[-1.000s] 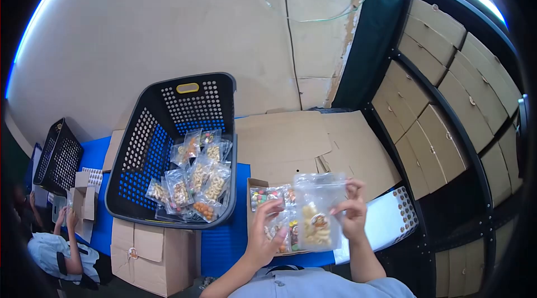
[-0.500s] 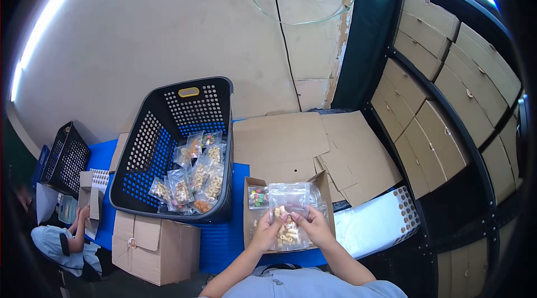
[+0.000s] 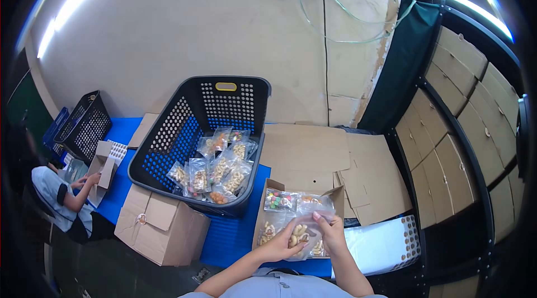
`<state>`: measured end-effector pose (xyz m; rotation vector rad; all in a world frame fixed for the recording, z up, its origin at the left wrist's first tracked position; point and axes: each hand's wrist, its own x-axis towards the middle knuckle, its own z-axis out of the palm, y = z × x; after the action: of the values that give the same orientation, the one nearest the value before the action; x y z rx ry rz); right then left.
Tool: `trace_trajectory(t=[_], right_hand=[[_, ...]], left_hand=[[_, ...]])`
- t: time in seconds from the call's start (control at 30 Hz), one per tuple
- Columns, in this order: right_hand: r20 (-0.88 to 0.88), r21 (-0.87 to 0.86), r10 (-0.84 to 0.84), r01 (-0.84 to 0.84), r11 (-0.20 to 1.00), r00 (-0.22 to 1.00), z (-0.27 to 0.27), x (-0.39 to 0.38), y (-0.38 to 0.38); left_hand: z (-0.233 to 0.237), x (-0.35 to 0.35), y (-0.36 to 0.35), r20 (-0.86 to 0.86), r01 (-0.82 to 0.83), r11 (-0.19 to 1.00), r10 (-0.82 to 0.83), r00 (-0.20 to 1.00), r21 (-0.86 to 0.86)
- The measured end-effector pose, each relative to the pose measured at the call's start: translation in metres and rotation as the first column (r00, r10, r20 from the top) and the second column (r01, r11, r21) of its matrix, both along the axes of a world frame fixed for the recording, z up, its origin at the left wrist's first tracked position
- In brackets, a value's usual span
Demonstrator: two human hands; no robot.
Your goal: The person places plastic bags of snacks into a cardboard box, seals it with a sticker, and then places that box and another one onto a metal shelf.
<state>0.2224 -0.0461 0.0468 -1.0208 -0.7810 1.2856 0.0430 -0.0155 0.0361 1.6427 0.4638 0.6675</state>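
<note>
A clear bag of pale ring-shaped snacks (image 3: 300, 234) is held between both hands over an open cardboard box (image 3: 259, 217). My left hand (image 3: 282, 242) is closed on its left side. At the bag's upper right edge, my right hand (image 3: 331, 232) pinches the plastic with thumb and fingers. Inside the box lie a bag of colourful candies (image 3: 278, 200), a bag with orange pieces (image 3: 313, 203) and bags of pale snacks (image 3: 269, 231). The held bag partly hides the box's contents.
A black basket (image 3: 146, 177) holds several snack bags. Below it stands a closed carton (image 3: 162, 228). Flat cardboard (image 3: 305, 147) and a white sticker sheet (image 3: 375, 247) lie on the right. Another person (image 3: 67, 200) handles a box at left. Shelves hold brown boxes (image 3: 436, 180).
The view has shifted, so the scene sits farther right. The bag has tilted from upright and flat-facing, and my right hand has moved up to its upper edge.
</note>
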Motion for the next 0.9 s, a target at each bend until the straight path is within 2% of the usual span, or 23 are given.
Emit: trace_trajectory(t=[0.03,0.1,0.17,0.23,0.27,0.3,0.33,0.37,0.43,0.5,0.53,0.6,0.63,0.67,0.7,0.73,0.77,0.8,0.83,0.87,0.9], right_hand=[[-0.113,-0.023,-0.047,0.044,0.999,0.993,-0.001,0.0,0.0],[-0.109,-0.047,-0.045,0.04,0.998,0.993,-0.005,0.002,0.0],[0.094,-0.029,-0.071,0.074,0.997,0.993,-0.002,0.0,0.0],[0.136,-0.018,-0.074,0.077,0.997,0.988,0.001,-0.003,0.001],[0.295,0.071,-0.036,0.016,0.997,0.955,-0.005,-0.002,0.001],[0.448,0.149,-0.016,-0.057,0.987,0.894,-0.006,-0.003,0.001],[0.403,0.045,0.01,-0.031,0.999,0.915,-0.005,-0.006,-0.002],[0.405,0.049,0.008,-0.03,0.998,0.914,-0.001,-0.006,-0.002],[0.423,-0.044,0.026,-0.009,0.999,0.906,0.009,-0.007,0.001],[0.37,-0.046,0.085,-0.073,0.996,0.925,0.013,0.003,0.005],[0.317,-0.045,0.14,-0.133,0.99,0.938,0.014,0.009,0.007],[0.325,-0.026,0.152,-0.152,0.988,0.934,0.014,0.013,0.008],[0.333,-0.012,0.166,-0.172,0.985,0.928,0.013,0.015,0.008],[0.334,-0.01,0.167,-0.173,0.985,0.928,0.012,0.013,0.008],[0.342,0.035,0.059,-0.076,0.997,0.938,0.011,0.008,0.008],[0.343,0.079,-0.048,0.022,0.997,0.938,0.009,0.005,0.008],[0.341,0.081,-0.045,0.018,0.997,0.939,0.008,0.004,0.007],[0.506,0.176,-0.168,0.09,0.98,0.846,0.01,0.004,0.008],[0.636,0.282,-0.299,0.146,0.948,0.711,0.011,0.004,0.009],[0.737,0.341,-0.299,0.048,0.939,0.607,0.011,0.006,0.009],[0.734,0.344,-0.3,0.048,0.938,0.609,0.014,0.002,0.009]], left_hand=[[-0.002,-0.002,0.001,0.004,-0.011,1.0,0.011,1.0,0.005],[-0.01,-0.005,-0.001,-0.022,0.017,1.0,-0.017,1.0,0.007],[-0.027,-0.004,0.0,-0.045,-0.007,1.0,0.008,0.999,0.024],[-0.025,0.006,-0.001,0.07,-0.232,0.955,0.248,0.966,-0.184],[-0.024,0.006,-0.003,0.173,-0.303,0.908,0.361,0.917,-0.289],[-0.021,0.003,0.002,0.174,-0.301,0.909,0.359,0.917,-0.288],[-0.018,-0.002,0.006,0.083,-0.355,0.89,0.393,0.916,-0.287],[-0.017,-0.005,0.009,-0.007,-0.41,0.868,0.425,0.905,-0.28],[-0.013,-0.002,0.011,0.043,-0.452,0.862,0.473,0.88,-0.229],[-0.007,-0.005,0.017,0.082,-0.349,0.879,0.394,0.915,-0.326],[-0.003,-0.007,0.02,0.082,-0.351,0.879,0.395,0.915,-0.321],[0.007,-0.011,0.024,0.104,-0.262,0.914,0.307,0.946,-0.31],[0.007,-0.012,0.025,0.105,-0.262,0.914,0.307,0.946,-0.309],[0.007,-0.013,0.026,0.077,-0.308,0.923,0.333,0.94,-0.23],[0.006,-0.015,0.026,0.048,-0.351,0.924,0.361,0.931,-0.149],[0.004,-0.015,0.026,0.046,-0.355,0.923,0.365,0.93,-0.148],[0.002,-0.015,0.027,0.074,-0.456,0.89,0.456,0.887,-0.009],[0.0,-0.015,0.029,0.116,-0.547,0.827,0.535,0.837,0.132],[-0.002,-0.014,0.031,0.117,-0.547,0.825,0.534,0.837,0.143],[-0.006,-0.012,0.03,0.057,-0.42,0.899,0.416,0.908,0.124],[-0.011,-0.009,0.026,0.0,-0.286,0.954,0.287,0.958,0.092]])
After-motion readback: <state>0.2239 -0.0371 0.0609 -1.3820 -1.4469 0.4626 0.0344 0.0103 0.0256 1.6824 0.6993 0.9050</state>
